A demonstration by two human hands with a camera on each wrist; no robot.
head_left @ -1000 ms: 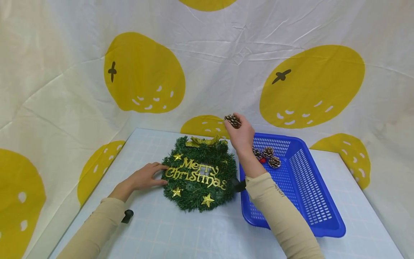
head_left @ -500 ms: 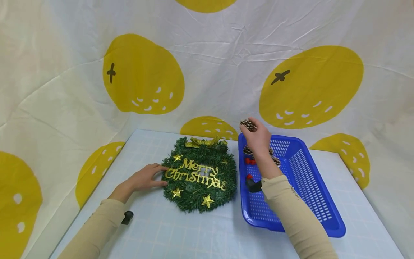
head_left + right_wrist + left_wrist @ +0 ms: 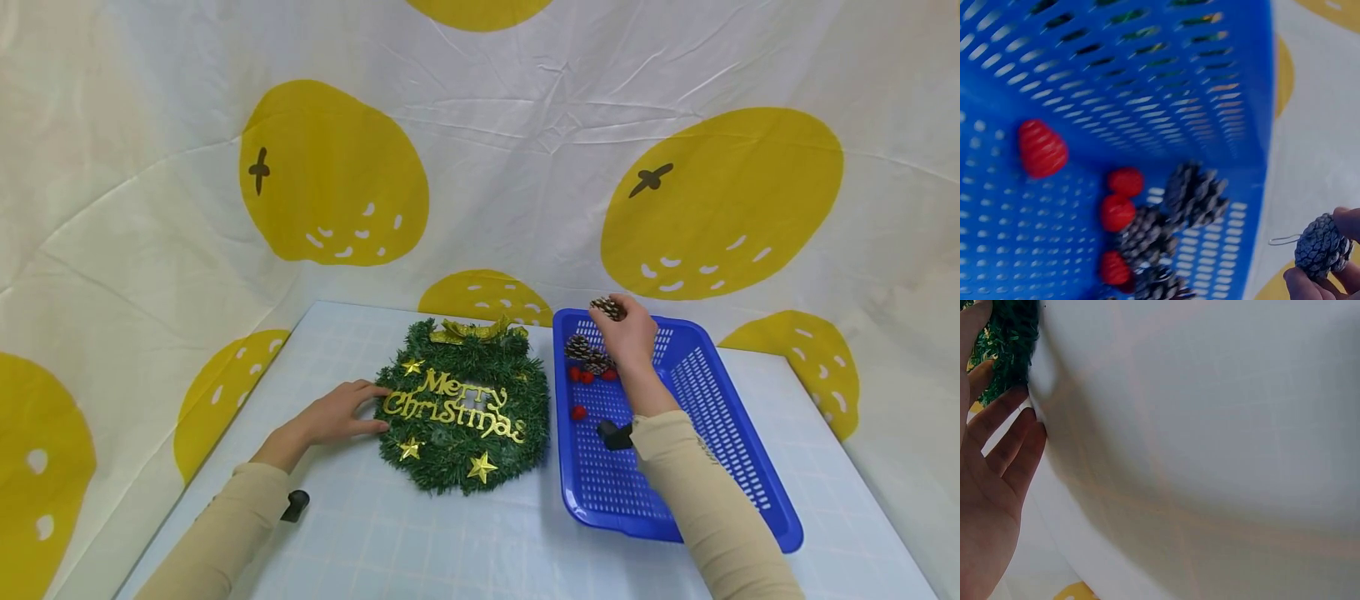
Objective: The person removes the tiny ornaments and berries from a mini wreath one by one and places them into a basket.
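Over the back of the blue basket (image 3: 678,500), my right hand (image 3: 632,337) pinches a pine cone (image 3: 606,309) between thumb and fingers. In the right wrist view, a thin wire loop sticks out from this pine cone (image 3: 1321,251). My left hand (image 3: 341,412) rests at the left edge of a green Christmas wreath (image 3: 442,477), its fingers extended and touching the edge. Gold "Merry Christmas" lettering (image 3: 457,412) lies across the wreath, with gold stars around it and a gold bow (image 3: 471,332) at the top.
Inside the basket, more pine cones (image 3: 1194,195) and several red berry-like pieces (image 3: 1042,149) lie near the back left corner. The pale blue table (image 3: 450,546) meets a white curtain (image 3: 510,192) printed with yellow fruit at the back.
My right hand has moved right and slightly down with the pine cone, from beside the wreath's top to over the basket. The left hand and wreath have stayed in place.
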